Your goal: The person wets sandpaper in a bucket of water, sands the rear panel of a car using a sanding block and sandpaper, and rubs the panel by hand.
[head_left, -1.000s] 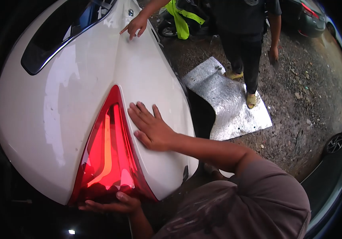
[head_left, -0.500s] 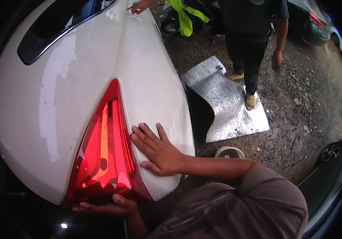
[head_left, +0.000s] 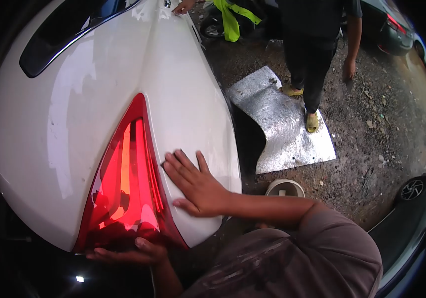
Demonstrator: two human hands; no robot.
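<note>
A red tail light (head_left: 126, 184), tapering to a point at its upper end, sits in the corner of a white car body (head_left: 98, 84). My right hand (head_left: 195, 186) lies flat on the white panel just right of the light, palm down and fingers spread. A small dark edge shows at its fingertips; I cannot tell what it is. Below the light, my left hand (head_left: 131, 254) is held with fingers stretched and thumb raised, along the lower edge of the lens. Whether its fingers touch the light is hard to see.
Another person's hand (head_left: 184, 7) rests at the car's far edge. A person in dark clothes (head_left: 309, 54) stands on a silvery sheet (head_left: 292, 134) on gravel. Nearby are a pale bucket (head_left: 297, 187), a yellow-green vest (head_left: 231, 27) and parked cars (head_left: 394, 30).
The view has shifted slightly, with the light and car a little higher in it. Both my hands keep their places. The other person's hand at the far edge has moved right.
</note>
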